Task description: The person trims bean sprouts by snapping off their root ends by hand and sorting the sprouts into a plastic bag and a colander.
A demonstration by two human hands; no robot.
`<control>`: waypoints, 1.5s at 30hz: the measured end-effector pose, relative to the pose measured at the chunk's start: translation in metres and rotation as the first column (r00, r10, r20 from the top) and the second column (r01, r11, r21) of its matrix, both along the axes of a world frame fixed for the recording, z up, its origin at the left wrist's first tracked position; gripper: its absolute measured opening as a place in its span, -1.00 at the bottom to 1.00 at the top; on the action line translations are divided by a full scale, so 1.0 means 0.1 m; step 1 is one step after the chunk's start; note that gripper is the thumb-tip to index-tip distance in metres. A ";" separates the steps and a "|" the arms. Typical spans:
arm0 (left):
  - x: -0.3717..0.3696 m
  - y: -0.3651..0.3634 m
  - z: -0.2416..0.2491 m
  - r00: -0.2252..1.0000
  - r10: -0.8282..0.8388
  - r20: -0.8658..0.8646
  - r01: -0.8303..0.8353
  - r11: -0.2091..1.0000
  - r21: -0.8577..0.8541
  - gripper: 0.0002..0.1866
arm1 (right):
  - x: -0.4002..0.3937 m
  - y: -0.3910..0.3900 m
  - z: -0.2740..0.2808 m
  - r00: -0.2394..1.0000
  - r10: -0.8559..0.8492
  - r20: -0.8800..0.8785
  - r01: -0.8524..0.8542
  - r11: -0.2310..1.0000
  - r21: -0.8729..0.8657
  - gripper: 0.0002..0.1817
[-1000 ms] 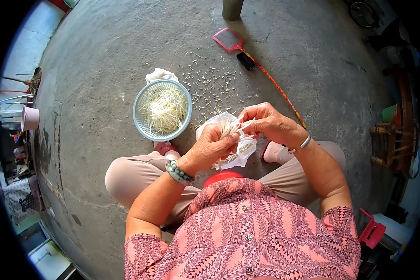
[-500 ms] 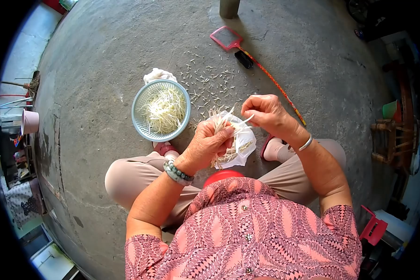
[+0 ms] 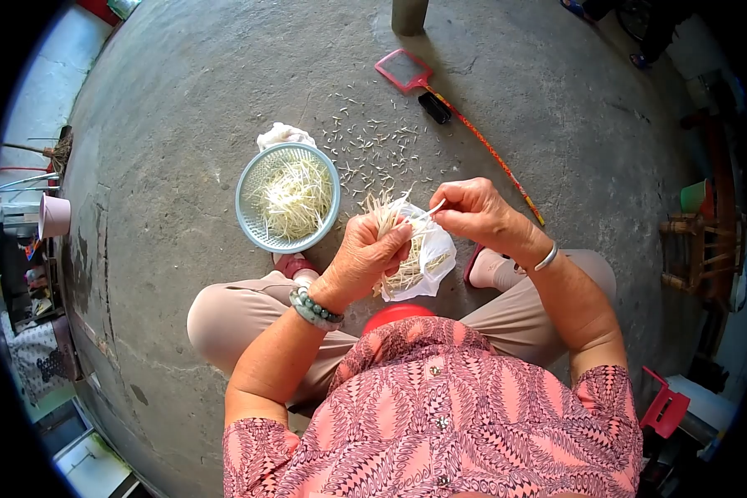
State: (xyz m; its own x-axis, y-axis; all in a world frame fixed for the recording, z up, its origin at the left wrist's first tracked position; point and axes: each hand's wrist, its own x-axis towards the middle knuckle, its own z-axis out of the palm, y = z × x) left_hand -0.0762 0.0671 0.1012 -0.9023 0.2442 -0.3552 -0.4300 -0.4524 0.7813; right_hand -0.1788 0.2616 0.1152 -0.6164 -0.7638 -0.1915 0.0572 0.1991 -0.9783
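Note:
My left hand [image 3: 375,249] is closed around a bunch of thin pale vegetable stalks [image 3: 382,209], which look like sprouts and fan out above the fingers. Between the thumb and fingers of my right hand [image 3: 477,211] is a single white stalk [image 3: 436,207], beside the bunch. Below both hands an open white plastic bag [image 3: 441,267] holds more stalks, partly hidden by my left hand. To the left, a light blue mesh basket [image 3: 242,209] contains a heap of white stalks [image 3: 293,199].
Short pale scraps [image 3: 372,149] lie scattered on the concrete floor. Beyond them are a pink fly swatter [image 3: 481,143] and a black object [image 3: 434,108]. A white cloth bundle [image 3: 285,135] sits behind the basket. A person's foot [image 3: 641,61] shows at the upper right.
My right hand has moved slightly down, and its white stalk now lies closer to the bunch. Another person's feet and dark legs have come into view at the upper right.

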 end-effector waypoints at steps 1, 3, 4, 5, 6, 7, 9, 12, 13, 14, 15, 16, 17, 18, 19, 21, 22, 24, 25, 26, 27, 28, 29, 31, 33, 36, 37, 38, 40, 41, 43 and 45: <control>0.00 0.00 0.00 1.000 0.002 0.005 -0.002 1.000 0.014 -0.85 | 0.02 -0.02 0.00 0.973 0.021 -0.229 -0.009 0.999 0.052 -0.95; -0.01 0.01 -0.01 1.000 0.008 -0.001 -0.008 1.000 0.025 -0.84 | 0.05 -0.07 -0.05 0.771 0.020 -0.637 0.029 0.997 0.067 -0.97; -0.01 0.00 -0.02 1.000 0.011 -0.003 -0.011 0.999 0.031 -0.84 | 0.03 -0.07 -0.05 0.736 -0.006 -0.677 0.064 0.996 0.060 -0.97; -0.01 0.00 -0.02 1.000 0.012 0.002 -0.012 0.999 0.030 -0.84 | -0.01 -0.08 -0.05 0.699 -0.032 -0.715 0.098 0.994 0.051 -0.96; -0.01 -0.01 -0.02 1.000 0.012 0.006 -0.013 0.999 0.029 -0.84 | -0.06 -0.08 -0.05 0.658 -0.056 -0.751 0.132 0.990 0.041 -0.95; -0.02 -0.01 -0.02 1.000 0.015 0.009 -0.015 0.999 0.029 -0.84 | -0.12 -0.07 -0.08 0.633 -0.086 -0.770 0.220 0.973 0.073 -0.85; -0.02 -0.01 -0.01 1.000 -0.001 0.003 0.001 0.999 0.042 -0.84 | -0.23 -0.09 -0.06 0.385 -0.051 -0.921 0.328 0.941 0.085 -0.74; 0.00 -0.02 0.00 0.999 -0.044 0.002 0.043 0.996 0.078 -0.84 | -0.28 -0.07 -0.07 0.602 -0.072 -0.795 0.342 0.923 0.175 -0.59; 0.00 -0.02 0.01 0.998 -0.058 0.006 0.057 0.994 0.097 -0.84 | -0.28 -0.06 -0.04 0.776 -0.132 -0.617 0.299 0.938 0.176 -0.61; 0.00 -0.02 0.01 0.997 -0.071 0.009 0.070 0.991 0.115 -0.84 | -0.28 -0.07 0.00 0.901 -0.175 -0.397 0.258 0.952 0.165 -0.62; 0.00 -0.03 0.01 0.997 -0.079 0.010 0.077 0.990 0.118 -0.84 | -0.29 -0.07 0.03 0.980 -0.152 -0.129 0.168 0.979 0.119 -0.69; 0.01 -0.03 0.00 0.996 -0.087 0.011 0.085 0.989 0.121 -0.84 | -0.27 -0.08 0.02 0.992 -0.121 -0.036 0.123 0.991 0.060 -0.70; 0.01 -0.03 0.00 0.995 -0.095 0.011 0.093 0.988 0.125 -0.84 | -0.24 -0.10 0.00 0.995 -0.083 0.054 0.084 0.996 -0.003 -0.72; 0.01 -0.03 -0.01 0.994 -0.111 0.005 0.110 0.987 0.119 -0.84 | -0.20 -0.12 -0.01 0.989 -0.040 0.142 0.050 0.996 -0.070 -0.73; 0.00 -0.03 -0.02 0.992 -0.129 0.000 0.128 0.985 0.114 -0.84 | -0.16 -0.14 0.00 0.997 -0.024 0.074 0.028 0.998 -0.054 -0.80; 0.00 -0.03 -0.02 0.991 -0.135 0.003 0.133 0.984 0.117 -0.83 | -0.17 -0.13 0.01 0.991 0.064 -0.118 -0.059 0.997 0.045 -0.83; 0.00 -0.02 -0.02 0.992 -0.124 0.012 0.121 0.985 0.125 -0.83 | -0.17 -0.12 0.02 0.971 0.114 -0.209 -0.094 0.990 0.100 -0.84; 0.00 0.00 -0.03 0.994 -0.102 0.034 0.097 0.988 0.124 -0.83 | -0.13 -0.14 0.03 0.886 0.085 -0.455 -0.045 0.994 0.098 -0.89; -0.01 0.00 -0.03 0.995 -0.091 0.046 0.085 0.990 0.115 -0.83 | -0.12 -0.14 -0.01 0.831 0.073 -0.551 -0.042 0.997 0.069 -0.90; -0.01 0.00 -0.04 0.995 -0.080 0.058 0.074 0.992 0.105 -0.83 | -0.11 -0.15 -0.04 0.766 0.057 -0.641 -0.042 0.998 0.039 -0.91; -0.02 0.00 -0.04 0.994 -0.091 0.058 0.083 0.989 0.122 -0.82 | -0.09 -0.17 -0.02 0.737 0.064 -0.673 -0.037 0.998 0.054 -0.90; -0.02 0.00 -0.05 0.993 -0.102 0.059 0.093 0.986 0.139 -0.82 | -0.09 -0.17 -0.02 0.703 0.034 -0.710 0.019 0.998 0.067 -0.91; -0.02 0.00 -0.05 0.992 -0.113 0.060 0.102 0.982 0.156 -0.82 | -0.09 -0.17 -0.03 0.666 0.007 -0.746 0.075 0.994 0.077 -0.92; -0.02 0.00 -0.04 0.990 -0.119 0.076 0.105 0.981 0.165 -0.81 | -0.13 -0.14 -0.10 0.582 -0.052 -0.811 0.225 0.969 0.098 -0.95; -0.03 0.01 -0.04 0.988 -0.130 0.081 0.114 0.978 0.172 -0.81 | -0.21 -0.09 -0.12 0.660 -0.063 -0.749 0.253 0.957 0.142 -0.94; -0.02 0.02 -0.03 0.985 -0.155 0.078 0.140 0.975 0.172 -0.80 | -0.23 -0.08 -0.09 0.881 -0.113 -0.460 0.168 0.982 0.081 -0.80; -0.02 0.02 -0.01 0.983 -0.165 0.074 0.151 0.974 0.167 -0.80 | -0.20 -0.08 -0.03 0.975 -0.082 -0.208 0.091 0.995 0.035 -0.78; -0.01 0.02 0.00 0.982 -0.175 0.070 0.162 0.973 0.163 -0.80 | -0.19 -0.08 0.06 0.998 -0.026 0.056 0.028 0.999 -0.031 -0.76; -0.02 0.01 0.02 0.978 -0.203 0.056 0.192 0.968 0.161 -0.80 | -0.20 -0.08 0.15 0.988 0.098 0.118 -0.098 0.995 -0.006 -0.73; -0.02 0.01 0.02 0.975 -0.217 0.048 0.207 0.965 0.160 -0.79 | -0.19 -0.08 0.15 0.983 0.126 0.136 -0.125 0.992 -0.010 -0.74; 0.00 0.01 -0.02 0.974 -0.227 0.028 0.220 0.964 0.150 -0.79 | -0.16 -0.10 0.13 0.981 0.159 0.109 -0.157 0.987 -0.024 -0.76; 0.01 0.01 -0.02 0.973 -0.229 0.025 0.224 0.964 0.144 -0.79 | -0.15 -0.10 0.11 0.984 0.180 -0.010 -0.180 0.984 0.006 -0.75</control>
State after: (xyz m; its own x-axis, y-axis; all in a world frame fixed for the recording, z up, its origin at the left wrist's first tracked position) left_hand -0.0756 0.0683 0.0988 -0.8032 0.4903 -0.3383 -0.5639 -0.4427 0.6971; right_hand -0.1937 0.2516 0.1259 -0.4706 -0.8616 -0.1901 0.0095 0.2105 -0.9775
